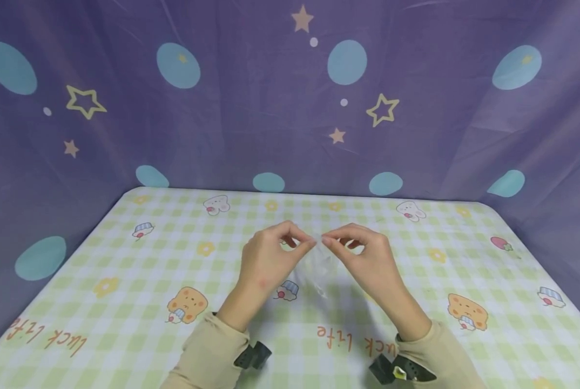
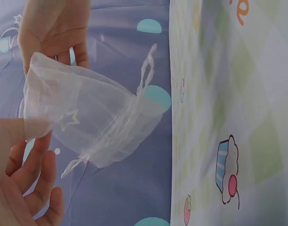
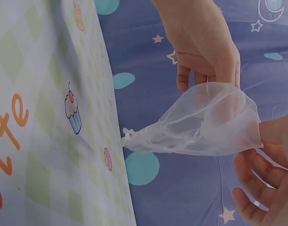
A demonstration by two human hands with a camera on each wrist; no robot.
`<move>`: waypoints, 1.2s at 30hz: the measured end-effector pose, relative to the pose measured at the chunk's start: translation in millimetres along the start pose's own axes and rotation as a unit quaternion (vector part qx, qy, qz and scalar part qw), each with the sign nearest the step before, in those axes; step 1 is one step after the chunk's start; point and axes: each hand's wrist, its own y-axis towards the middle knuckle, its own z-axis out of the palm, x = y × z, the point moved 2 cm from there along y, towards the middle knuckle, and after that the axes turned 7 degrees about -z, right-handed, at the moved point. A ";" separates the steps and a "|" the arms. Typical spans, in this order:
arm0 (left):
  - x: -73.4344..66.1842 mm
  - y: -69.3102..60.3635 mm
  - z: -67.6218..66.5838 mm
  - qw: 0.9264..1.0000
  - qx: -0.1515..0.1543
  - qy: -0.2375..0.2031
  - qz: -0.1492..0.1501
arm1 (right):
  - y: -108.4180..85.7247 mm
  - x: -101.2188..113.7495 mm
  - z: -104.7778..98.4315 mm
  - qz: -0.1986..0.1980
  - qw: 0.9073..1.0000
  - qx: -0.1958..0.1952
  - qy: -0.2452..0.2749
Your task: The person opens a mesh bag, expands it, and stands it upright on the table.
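Note:
A sheer white organza drawstring pouch [image 2: 87,106] hangs above the table between my two hands. My left hand [image 1: 270,256] pinches one bottom corner of it between thumb and fingertips. The opposite corner is pinched the same way by my right hand [image 1: 368,256]. Its gathered drawstring end points down toward the tabletop, and white cord loops stick out at the sides in the left wrist view. In the right wrist view the pouch [image 3: 196,125] narrows toward that cord end. From the head view it is faint and nearly see-through. Nothing shows through the mesh inside.
A table with a green-and-white checked cloth [image 1: 125,259] printed with cartoons lies below the hands. Behind it and along both sides hangs a purple curtain [image 1: 270,108] with stars and blue ovals. Dark straps [image 1: 253,355] sit around both sleeved wrists.

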 end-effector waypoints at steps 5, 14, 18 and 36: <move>-1.4 3.0 -0.4 1.000 -0.004 0.008 0.025 | 2.8 0.7 0.3 -0.008 1.000 -0.007 -0.001; 0.2 -0.5 4.6 0.999 0.030 0.019 0.024 | 3.2 -6.2 5.7 0.001 1.000 -0.012 -0.005; -1.1 -2.4 4.8 0.999 0.005 0.027 0.036 | 4.0 -6.0 4.7 -0.004 1.000 -0.012 -0.012; -0.9 -1.6 1.8 0.993 -0.046 0.085 0.071 | 1.5 -6.7 4.1 -0.009 0.999 0.004 -0.035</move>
